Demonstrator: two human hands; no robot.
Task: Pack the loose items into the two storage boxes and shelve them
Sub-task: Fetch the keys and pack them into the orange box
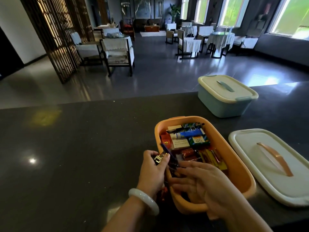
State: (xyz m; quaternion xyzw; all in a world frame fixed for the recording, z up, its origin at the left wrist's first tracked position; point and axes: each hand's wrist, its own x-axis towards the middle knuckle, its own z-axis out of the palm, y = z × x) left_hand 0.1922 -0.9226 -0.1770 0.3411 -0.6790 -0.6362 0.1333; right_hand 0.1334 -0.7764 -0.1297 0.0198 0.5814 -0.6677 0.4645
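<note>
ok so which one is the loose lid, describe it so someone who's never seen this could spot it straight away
Start at the dark countertop and find the open orange box full of small packets. The loose lid lies flat on the counter just right of it, apart from it. It is white with a peach handle strap, whereas the other white lid, with a blue-grey handle, sits shut on the blue box farther back.

Dining hall or tea lounge. Dark polished counter point(83, 139) in front; beyond it round tables with white cloths point(220, 39), cloth-draped chairs point(120, 52), carved wooden lattice screen point(55, 36), framed pictures point(142, 7), large windows point(234, 10), glossy tiled floor point(158, 72).
</note>
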